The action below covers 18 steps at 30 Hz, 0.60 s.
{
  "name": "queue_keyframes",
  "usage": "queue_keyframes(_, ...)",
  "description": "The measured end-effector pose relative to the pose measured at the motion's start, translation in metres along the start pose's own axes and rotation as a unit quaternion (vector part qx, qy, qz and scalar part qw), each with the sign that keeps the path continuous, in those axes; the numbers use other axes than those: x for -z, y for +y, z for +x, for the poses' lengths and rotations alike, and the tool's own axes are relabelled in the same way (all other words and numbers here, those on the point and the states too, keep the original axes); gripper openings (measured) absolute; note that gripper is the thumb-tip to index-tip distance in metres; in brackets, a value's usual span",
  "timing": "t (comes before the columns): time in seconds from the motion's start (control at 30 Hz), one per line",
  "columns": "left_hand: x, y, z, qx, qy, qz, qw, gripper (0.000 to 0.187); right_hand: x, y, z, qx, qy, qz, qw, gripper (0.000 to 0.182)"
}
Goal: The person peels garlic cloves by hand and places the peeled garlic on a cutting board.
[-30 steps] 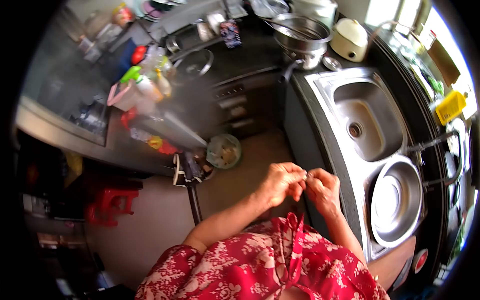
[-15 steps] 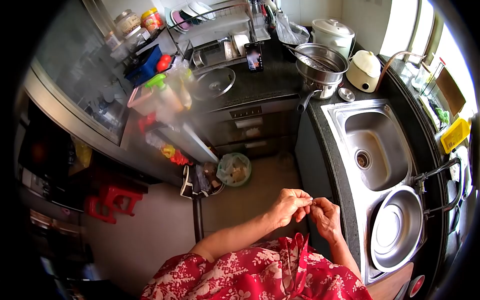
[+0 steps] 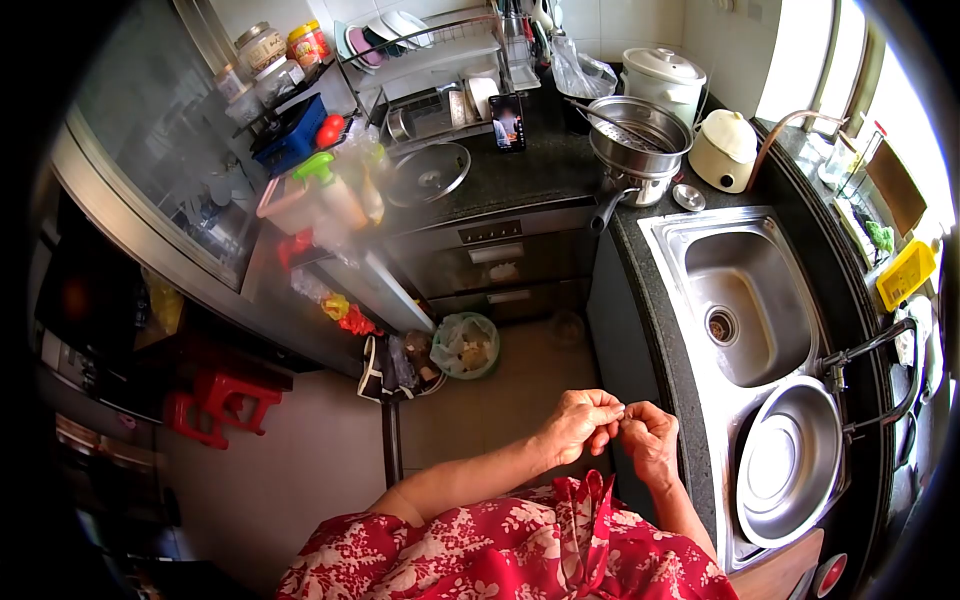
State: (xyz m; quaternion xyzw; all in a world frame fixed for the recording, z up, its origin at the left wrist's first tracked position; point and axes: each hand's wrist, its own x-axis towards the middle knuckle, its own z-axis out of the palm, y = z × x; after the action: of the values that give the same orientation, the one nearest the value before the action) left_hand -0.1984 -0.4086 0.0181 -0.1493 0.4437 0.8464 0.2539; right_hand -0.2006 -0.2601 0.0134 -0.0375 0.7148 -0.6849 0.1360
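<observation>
Both hands meet in front of the red floral garment [image 3: 450, 550], beside the counter edge. My left hand [image 3: 578, 425] is pinched closed, its thumb and fingertip touching the other hand's fingertips. My right hand [image 3: 650, 440] is closed too, with fingers curled inward. Whatever lies between the fingertips is too small to make out. To the right of the hands is a metal basin [image 3: 790, 465] in the near sink bowl, and beyond it the bare far sink bowl [image 3: 750, 300].
A steel steamer pot [image 3: 640, 150] with its handle over the counter edge stands beyond the sink, near a cream cooker [image 3: 724, 150]. A phone [image 3: 508, 122] leans on the dish rack. On the floor are a lined bin [image 3: 466, 346] and a red stool [image 3: 235, 395].
The view has shifted slightly, so the hands sit a little lower in the picture. Their pinched pose is nearly the same.
</observation>
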Motion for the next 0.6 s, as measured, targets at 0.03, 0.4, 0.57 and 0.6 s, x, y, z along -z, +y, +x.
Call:
queue_keyframes(0.03, 0.000, 0.000, 0.000, 0.006, -0.001, -0.008, 1.000, 0.010, 0.001, -0.002, 0.000, -0.023, -0.010, 0.051, 0.998, 0.009)
queue_keyframes(0.4, -0.004, 0.003, 0.000, -0.058, 0.020, 0.086, 0.994, 0.012, 0.006, -0.014, -0.001, -0.057, -0.033, 0.069, 0.995, 0.013)
queue_keyframes(0.57, -0.007, 0.011, -0.001, -0.078, 0.006, 0.198, 0.977, 0.013, 0.009, -0.023, 0.000, -0.036, -0.067, -0.044, 0.996, 0.012)
queue_keyframes(0.6, -0.004, 0.012, 0.001, -0.062, -0.009, 0.191, 0.980, 0.012, 0.009, -0.023, 0.000, -0.036, -0.068, -0.044, 0.996, 0.012)
